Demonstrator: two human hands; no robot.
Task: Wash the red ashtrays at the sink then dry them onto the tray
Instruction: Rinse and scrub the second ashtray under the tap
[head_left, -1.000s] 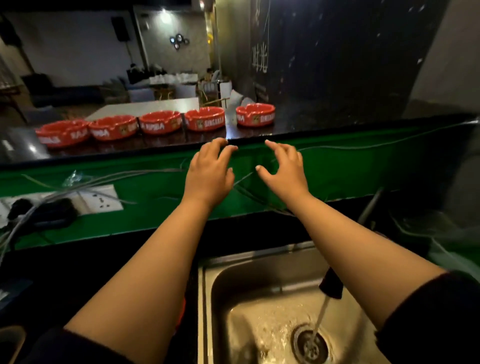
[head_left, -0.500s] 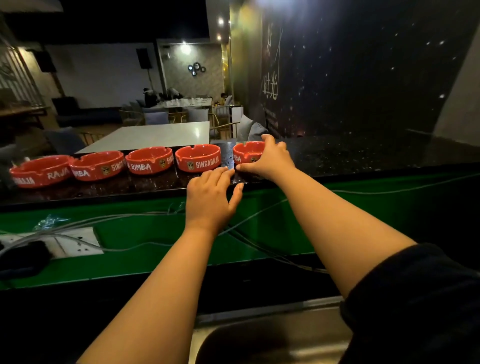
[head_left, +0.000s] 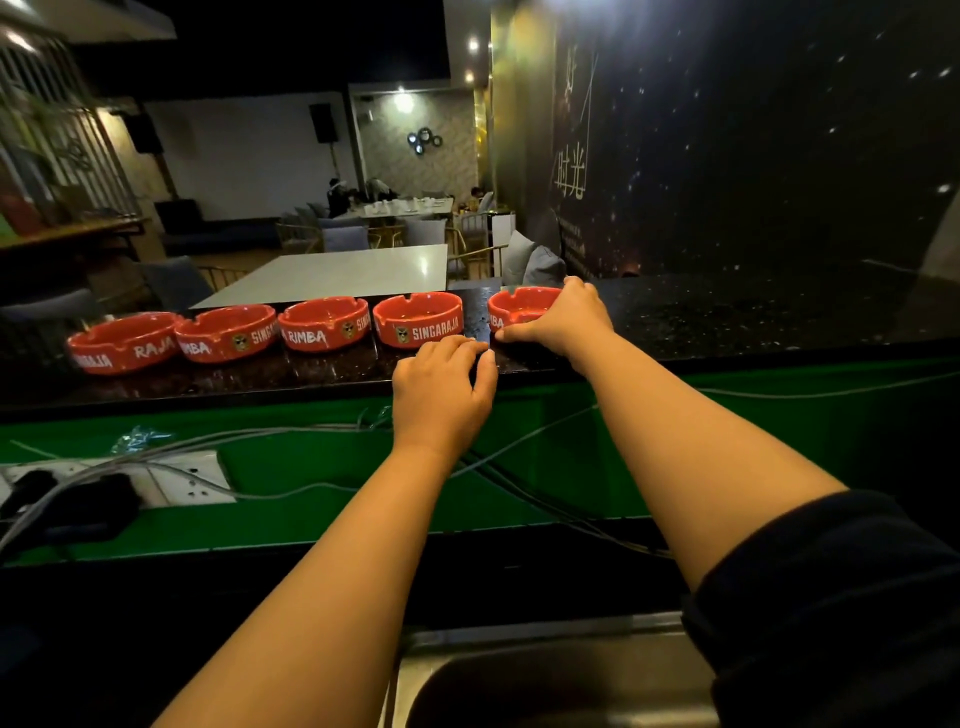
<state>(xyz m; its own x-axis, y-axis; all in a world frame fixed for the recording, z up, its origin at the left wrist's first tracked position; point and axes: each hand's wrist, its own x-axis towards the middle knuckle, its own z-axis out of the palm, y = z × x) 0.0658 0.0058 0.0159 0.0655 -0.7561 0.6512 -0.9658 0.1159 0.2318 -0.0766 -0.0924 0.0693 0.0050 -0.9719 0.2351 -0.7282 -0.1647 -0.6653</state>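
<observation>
Several red ashtrays with white lettering stand in a row on the dark bar counter (head_left: 727, 322). My right hand (head_left: 563, 319) grips the rightmost ashtray (head_left: 519, 306), thumb at its front wall and fingers over its far rim. The neighbouring ashtray (head_left: 418, 325) reads SINGARAJA. My left hand (head_left: 441, 389) rests with relaxed fingers on the counter's front edge, just in front of that ashtray and holding nothing. Further left stand the other ashtrays (head_left: 324, 330), (head_left: 226, 338), (head_left: 124, 345). The steel sink (head_left: 545, 675) shows at the bottom edge.
Below the counter a green panel (head_left: 779, 441) carries loose grey cables (head_left: 260, 436) and a white socket strip with a black plug (head_left: 104, 499). A dark starry wall (head_left: 753, 156) rises at the right. Dining tables and chairs fill the room behind.
Both hands reached up from above the sink to the counter. My right hand closed round the rightmost ashtray; my left hand settled on the counter edge. The view tilted upward.
</observation>
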